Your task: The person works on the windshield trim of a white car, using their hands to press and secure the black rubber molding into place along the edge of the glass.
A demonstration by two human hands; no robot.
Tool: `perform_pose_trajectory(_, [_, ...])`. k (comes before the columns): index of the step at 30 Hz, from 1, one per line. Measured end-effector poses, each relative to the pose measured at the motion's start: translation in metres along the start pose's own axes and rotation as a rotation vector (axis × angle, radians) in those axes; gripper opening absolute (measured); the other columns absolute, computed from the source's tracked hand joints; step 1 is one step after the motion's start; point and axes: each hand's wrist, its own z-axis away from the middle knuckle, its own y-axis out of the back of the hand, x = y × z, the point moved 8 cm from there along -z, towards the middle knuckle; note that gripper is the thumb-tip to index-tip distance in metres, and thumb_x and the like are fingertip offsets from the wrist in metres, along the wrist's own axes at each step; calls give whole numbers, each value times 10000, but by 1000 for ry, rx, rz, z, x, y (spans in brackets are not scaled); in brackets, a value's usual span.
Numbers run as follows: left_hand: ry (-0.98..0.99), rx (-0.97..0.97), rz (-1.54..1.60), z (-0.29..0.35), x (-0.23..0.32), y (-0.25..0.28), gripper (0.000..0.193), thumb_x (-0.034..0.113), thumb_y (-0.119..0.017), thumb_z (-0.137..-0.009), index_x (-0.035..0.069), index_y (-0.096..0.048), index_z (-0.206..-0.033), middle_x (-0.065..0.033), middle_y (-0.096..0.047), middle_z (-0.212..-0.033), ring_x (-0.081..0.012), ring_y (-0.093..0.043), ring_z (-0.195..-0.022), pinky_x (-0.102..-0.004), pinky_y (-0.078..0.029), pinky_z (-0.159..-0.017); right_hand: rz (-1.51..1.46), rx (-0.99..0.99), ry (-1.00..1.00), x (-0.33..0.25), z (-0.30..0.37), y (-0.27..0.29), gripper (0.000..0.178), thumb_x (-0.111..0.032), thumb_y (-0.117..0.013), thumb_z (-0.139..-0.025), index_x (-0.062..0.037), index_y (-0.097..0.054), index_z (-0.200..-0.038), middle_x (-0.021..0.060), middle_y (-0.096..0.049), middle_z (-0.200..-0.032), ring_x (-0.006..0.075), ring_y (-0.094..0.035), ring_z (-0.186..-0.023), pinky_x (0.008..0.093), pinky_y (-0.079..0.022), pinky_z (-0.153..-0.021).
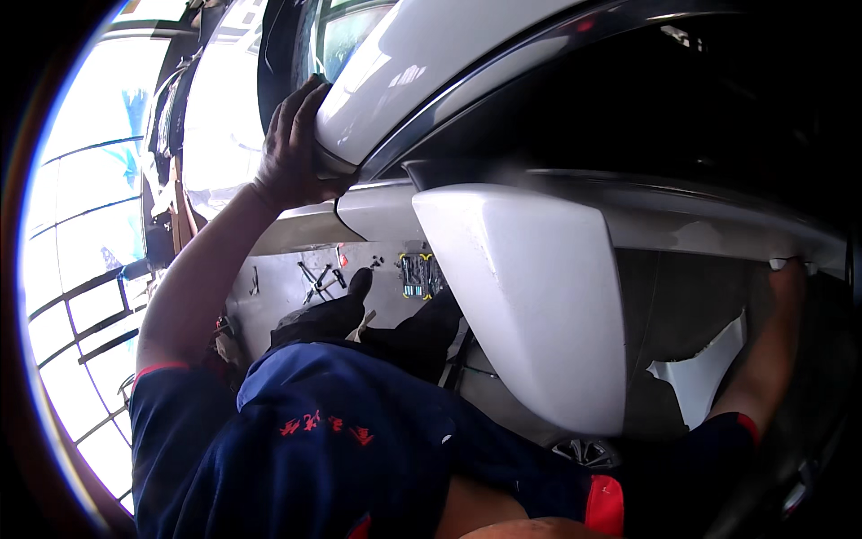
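The head view looks out from the left of two wide fisheye cameras worn on the person's head, upright and unmirrored, facing steeply down past the navy shirt, which fills much of the bottom at very close range, to the grey floor farther below. It takes in the white car body ahead across the upper part, with a pale rounded housing looming large and near just right of centre, while the bright paned wall bows along the left rim.

Side mirror right of left grip
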Motion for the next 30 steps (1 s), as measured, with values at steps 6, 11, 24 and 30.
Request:
perform_pose_trajectory(6, [9,-21,20,1,-2,-10,1211,396,-963,-658,-2,-313,-1599,-301,-453,-1534,-494,-507,-1391,-563,-467,-1167,184,-57,-141,14,29,13,439,-161,-770,-836,-34,-723,-1253,273,-725,-1262,447,-690,-1206,558,-572,-1013])
perform_pose_trajectory(11, [32,-82,6,14,-9,-9,1278,367,-996,-635,12,-271,-1627,-275,-425,-1556,-489,-503,-1404,-556,-471,-1164,137,-12,-106,-12,46,7,324,-208,-744,-856,6,-777,-1098,279,-751,-1185,453,-728,-1124,548,-605,-951])
perform_pose_trajectory(24, [81,-166,94,16,-21,-23,1296,404,-1006,-646,102,-243,-1650,-251,-403,-1569,-491,-502,-1402,-589,-511,-1129,170,-57,-189,35,157,-32,380,-199,-744,-846,-27,-768,-1185,276,-733,-1236,468,-681,-1204,549,-544,-1064])
perform_pose_trajectory(30, [130,-219,106,16,-14,-19,1249,299,-997,-710,30,-221,-1651,-282,-443,-1523,-468,-580,-1342,-533,-553,-1073,35,-33,-303,32,211,-24,379,-197,-723,-880,-42,-771,-1223,281,-727,-1249,467,-679,-1204,541,-533,-1079])
